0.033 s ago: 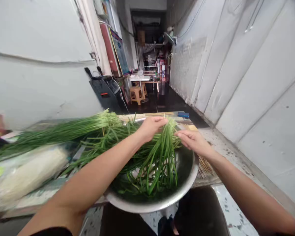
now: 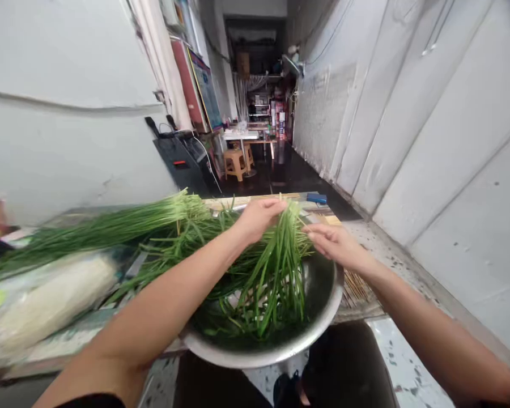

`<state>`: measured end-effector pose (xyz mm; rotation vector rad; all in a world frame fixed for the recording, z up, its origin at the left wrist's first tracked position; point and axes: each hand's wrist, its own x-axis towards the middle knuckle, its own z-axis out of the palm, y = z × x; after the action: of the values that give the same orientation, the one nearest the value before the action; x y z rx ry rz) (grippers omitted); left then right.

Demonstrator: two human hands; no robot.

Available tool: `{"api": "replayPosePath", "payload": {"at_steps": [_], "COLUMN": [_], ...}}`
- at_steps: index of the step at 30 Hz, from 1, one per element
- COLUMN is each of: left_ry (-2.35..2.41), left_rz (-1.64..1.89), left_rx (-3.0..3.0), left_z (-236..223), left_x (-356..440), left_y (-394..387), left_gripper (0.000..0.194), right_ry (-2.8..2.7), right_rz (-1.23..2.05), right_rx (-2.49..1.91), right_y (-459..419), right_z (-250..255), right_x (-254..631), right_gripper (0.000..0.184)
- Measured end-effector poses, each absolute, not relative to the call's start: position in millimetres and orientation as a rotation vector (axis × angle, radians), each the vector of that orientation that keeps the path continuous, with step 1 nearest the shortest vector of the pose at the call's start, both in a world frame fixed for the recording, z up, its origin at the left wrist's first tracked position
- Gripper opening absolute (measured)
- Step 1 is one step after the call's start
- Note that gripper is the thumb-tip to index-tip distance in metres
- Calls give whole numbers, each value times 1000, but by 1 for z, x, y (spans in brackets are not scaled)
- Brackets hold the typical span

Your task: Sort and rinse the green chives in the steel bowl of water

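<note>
My left hand (image 2: 257,218) is closed around the top of a bunch of green chives (image 2: 276,272), whose leaves hang down into a metal bowl (image 2: 323,323) in front of me. My right hand (image 2: 334,243) is just right of the bunch, its fingers pinched on a few strands at the top. A long pile of more chives (image 2: 110,226) lies across the table to the left of the bowl.
A white wrapped package (image 2: 46,300) lies at the near left of the table. Thin bamboo sticks (image 2: 355,286) lie right of the bowl, and a blue object (image 2: 317,198) sits at the far edge. Beyond, a narrow corridor holds a black machine (image 2: 182,161) and a stool (image 2: 236,163).
My left hand has lifted the bunch a little up and to the left. My right hand has shifted only slightly.
</note>
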<state>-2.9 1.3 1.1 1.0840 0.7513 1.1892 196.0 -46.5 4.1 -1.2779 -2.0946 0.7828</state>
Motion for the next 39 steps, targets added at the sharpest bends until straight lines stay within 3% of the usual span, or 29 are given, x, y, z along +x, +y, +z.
{"api": "replayPosePath", "payload": {"at_steps": [5,9,17,29,34,39], "left_ry": [560,546,536,584,547,564], "left_rz": [1101,1109,1021,936,1025,701], "left_rx": [1039,1059,1303,1426,1575,1588], "left_z": [9,13,3,0,-2,-5], "left_x": [-7,-2,-8,1,12,13], "left_y": [0,-6,-8,-15,-15,-18], "left_gripper": [21,24,41,40,45,62], "right_ry": [-2289,-2331,-2306,-2262,-2126,-1908], "right_rz": [184,-15,-97,-81,78,142], "right_rx": [-1334,-1359,-1361,-1302,-1236,-1082], "right_y": [-50,-54,-57,-60,-58,-59], "right_z": [15,20,11,3,15,27], "right_x": [206,208,211,204,198,196], "right_gripper": [35,40,35,34,31,33]}}
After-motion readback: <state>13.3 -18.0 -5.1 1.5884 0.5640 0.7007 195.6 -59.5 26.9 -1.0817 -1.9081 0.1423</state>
